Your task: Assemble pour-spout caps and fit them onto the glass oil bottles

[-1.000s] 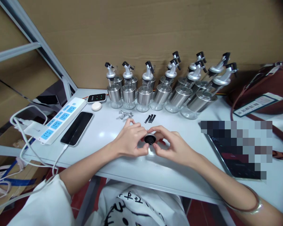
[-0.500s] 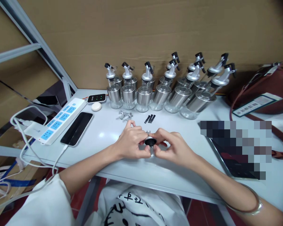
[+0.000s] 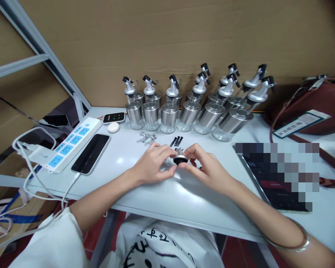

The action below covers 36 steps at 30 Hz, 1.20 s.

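A silver pourer spout with a black rubber stopper (image 3: 180,159) is held just over the table, its silver side up and the black stopper below. The fingertips and thumb of my left hand (image 3: 153,163) close on its left side. My right hand (image 3: 209,173) pinches it from the right, with the other fingers curled under. Just beyond my hands lie several small black flip caps (image 3: 176,141). Left of them are loose silver spout pieces (image 3: 147,137), partly behind my left hand. Glass bottles with steel sleeves (image 3: 169,117) stand behind, topped with similar pourers.
At the left are a power strip (image 3: 74,143) with white cables, a black phone (image 3: 91,154), a small display device (image 3: 114,118) and a white round case (image 3: 113,127). A partly blurred tablet (image 3: 264,182) and a brown bag (image 3: 304,100) occupy the right. Cardboard (image 3: 156,37) backs the table.
The pourer has tipped so its silver side shows more, and it sits slightly higher. My left fingers have straightened a little, and both hands have shifted their grip around it.
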Tool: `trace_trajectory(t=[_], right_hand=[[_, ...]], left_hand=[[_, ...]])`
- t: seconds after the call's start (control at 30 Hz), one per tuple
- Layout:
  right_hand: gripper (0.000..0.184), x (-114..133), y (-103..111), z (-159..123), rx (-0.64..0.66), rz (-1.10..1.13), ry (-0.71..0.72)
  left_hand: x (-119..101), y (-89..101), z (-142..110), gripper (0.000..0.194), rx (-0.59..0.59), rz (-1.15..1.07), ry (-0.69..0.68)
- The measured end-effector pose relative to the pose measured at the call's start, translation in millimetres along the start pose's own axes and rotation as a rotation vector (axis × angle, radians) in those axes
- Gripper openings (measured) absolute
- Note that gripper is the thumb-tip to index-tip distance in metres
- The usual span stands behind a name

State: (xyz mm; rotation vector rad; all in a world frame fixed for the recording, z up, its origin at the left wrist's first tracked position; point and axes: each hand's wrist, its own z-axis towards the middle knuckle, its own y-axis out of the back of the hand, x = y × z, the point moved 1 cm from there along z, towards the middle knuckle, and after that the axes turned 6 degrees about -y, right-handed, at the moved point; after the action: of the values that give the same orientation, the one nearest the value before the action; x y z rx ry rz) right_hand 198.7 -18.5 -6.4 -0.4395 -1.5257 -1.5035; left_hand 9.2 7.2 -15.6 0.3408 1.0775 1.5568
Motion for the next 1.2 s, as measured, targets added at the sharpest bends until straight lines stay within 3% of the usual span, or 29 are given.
trace_trajectory(t=[0.23, 0.53, 0.8, 0.93, 1.2], right_hand=[[0.015, -4.1, -2.8, 0.1, 0.002, -0.002, 0.031], [0.020, -5.5, -0.7, 0.2, -0.005, 0.000, 0.018], [0.030, -20.0, 5.1, 8.2, 0.030, -0.308, 0.052], [0.036, -19.9, 1.7, 7.7, 0.087, -0.384, 0.058], [0.012, -14.0, 7.0, 7.1, 0.162, -0.360, 0.098]], left_hand=[[1.2, -3.0, -1.4, 0.023, -0.067, -0.194, 0.006], [-2.2, -0.8, 0.0, 0.023, -0.022, -0.070, -0.057], [-4.2, 3.3, 1.0, 0.019, -0.128, -0.018, 0.009], [-2.7, 3.6, 1.1, 0.020, -0.118, 0.024, 0.018], [0.3, 4.1, 0.4, 0.017, -0.079, 0.105, 0.049]])
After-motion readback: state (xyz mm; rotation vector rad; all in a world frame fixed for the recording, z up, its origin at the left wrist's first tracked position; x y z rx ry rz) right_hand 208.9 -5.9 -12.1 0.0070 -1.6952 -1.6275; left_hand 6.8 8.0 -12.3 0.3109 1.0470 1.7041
